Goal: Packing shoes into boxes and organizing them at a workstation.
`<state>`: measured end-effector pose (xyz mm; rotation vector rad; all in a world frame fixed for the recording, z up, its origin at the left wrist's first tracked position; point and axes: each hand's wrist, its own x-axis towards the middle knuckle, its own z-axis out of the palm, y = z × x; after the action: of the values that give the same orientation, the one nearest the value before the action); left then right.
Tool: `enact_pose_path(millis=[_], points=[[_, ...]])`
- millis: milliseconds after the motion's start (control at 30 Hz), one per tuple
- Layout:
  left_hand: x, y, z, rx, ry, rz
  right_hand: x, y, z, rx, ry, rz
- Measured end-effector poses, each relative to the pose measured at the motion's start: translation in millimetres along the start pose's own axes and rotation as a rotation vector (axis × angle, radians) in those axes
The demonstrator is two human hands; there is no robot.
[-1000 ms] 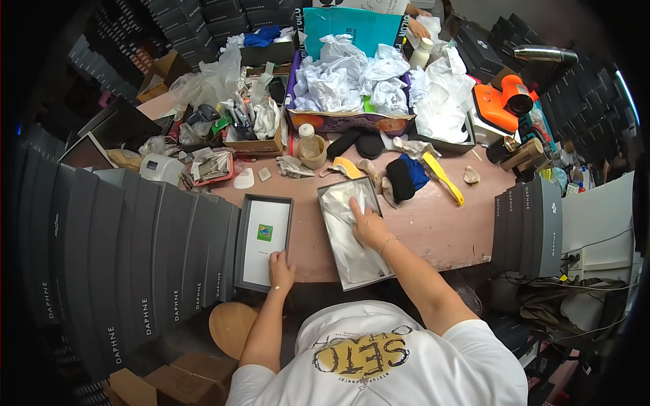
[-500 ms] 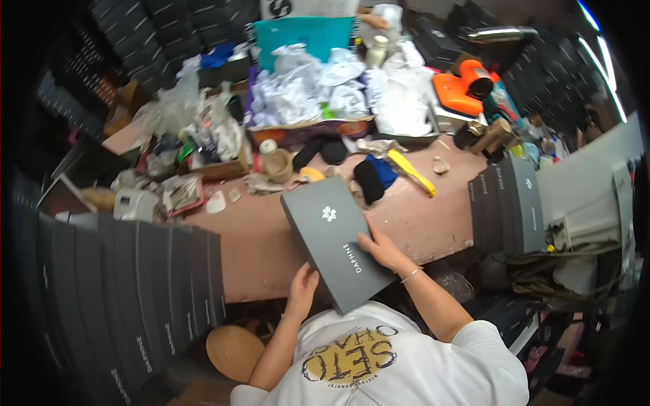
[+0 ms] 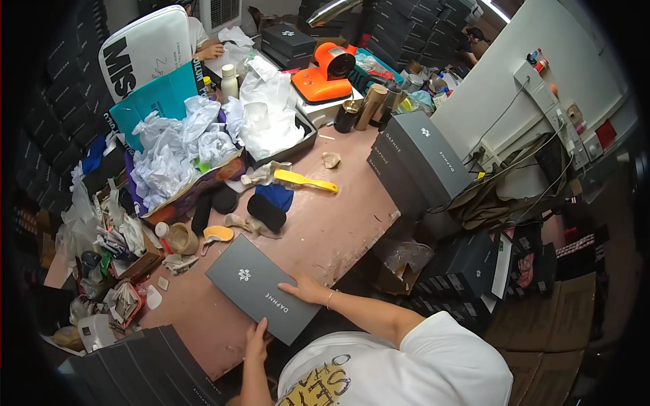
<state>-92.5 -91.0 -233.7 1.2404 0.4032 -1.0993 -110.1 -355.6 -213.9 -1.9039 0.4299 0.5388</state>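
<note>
A closed dark grey shoebox (image 3: 247,294) with a white emblem and pale lettering is held over the near edge of the worktable, tilted across my front. My left hand (image 3: 256,344) grips its near long side, the fingertips at the lid's edge. At the far right side, my right hand (image 3: 308,289) holds the box with its thumb lying on the lid; the other fingers are partly hidden. Just beyond the box lie an orange-handled tool (image 3: 218,234), a black pad (image 3: 266,213) on a blue cloth (image 3: 276,195), and a yellow-handled brush (image 3: 305,181).
Stacked shoeboxes stand at the table's right end (image 3: 420,159) and near left (image 3: 145,369). A carton of crumpled white paper (image 3: 179,155) sits at the back, with an orange machine (image 3: 325,78) beyond. Clutter lines the left edge. Another person's hand (image 3: 211,51) shows at the far side.
My view has swung to the right, so the table and its things appear shifted left and turned. Both hands keep hold of the shoebox.
</note>
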Motion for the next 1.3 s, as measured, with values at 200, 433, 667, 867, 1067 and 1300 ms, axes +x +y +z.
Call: enact_pose_path(millis=[200, 433, 667, 867, 1067, 1300], points=[[-23, 29, 33, -0.066, -0.028, 0.231, -63, -32, -30, 0.120, 0.067, -0.308], [-26, 106, 226, 0.122, -0.708, 0.607, -213, -52, -285, 0.625, 0.384, -0.221], [4, 73, 322, 0.564, -0.752, 0.453, -286, 41, -532, 0.302, 0.671, 0.131], [61, 75, 418, 0.537, -0.559, 0.501, -260, 54, -538, -0.384, 0.917, 0.072], [148, 72, 533, 0.367, -0.491, 0.051, -275, 50, -490, -0.459, 1.070, -0.040], [148, 45, 594, 0.237, -0.608, -0.123, -289, 74, -508, -0.488, 1.073, 0.028]])
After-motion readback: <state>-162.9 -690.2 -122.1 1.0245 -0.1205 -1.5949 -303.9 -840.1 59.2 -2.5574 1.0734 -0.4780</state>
